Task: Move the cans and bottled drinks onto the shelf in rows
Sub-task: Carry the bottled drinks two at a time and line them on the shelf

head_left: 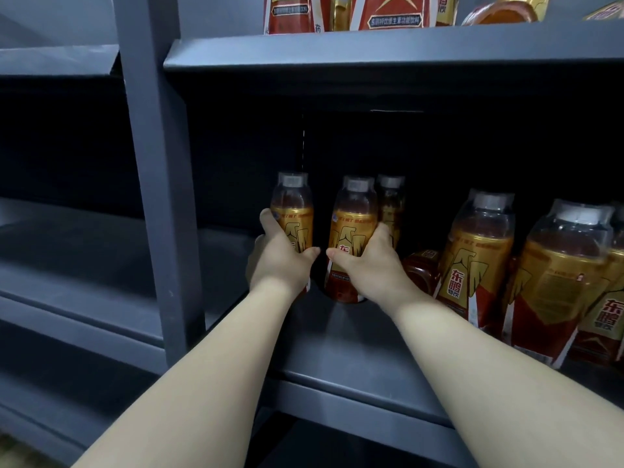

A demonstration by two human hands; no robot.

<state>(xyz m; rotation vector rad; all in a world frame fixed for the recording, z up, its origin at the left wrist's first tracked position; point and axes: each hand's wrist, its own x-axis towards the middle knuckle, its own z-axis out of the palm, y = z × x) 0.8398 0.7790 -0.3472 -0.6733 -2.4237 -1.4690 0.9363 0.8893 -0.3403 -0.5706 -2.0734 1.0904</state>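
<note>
Now both arms are reaching deep into the shelf point(354, 342). The left hand point(282, 261) is wrapped around the left bottle point(293, 211), thumb across the gold label. Just beside it, the right hand point(368, 261) grips the middle bottle point(353, 224). Both bottles are upright, side by side with a narrow gap between them. A third bottle point(391, 201) stands right behind the middle one. Further right, a toppled bottle point(420, 270) lies on its side, and two near bottles point(476, 251) stand upright at the shelf's front right. More drinks sit on the upper shelf point(371, 45).
</note>
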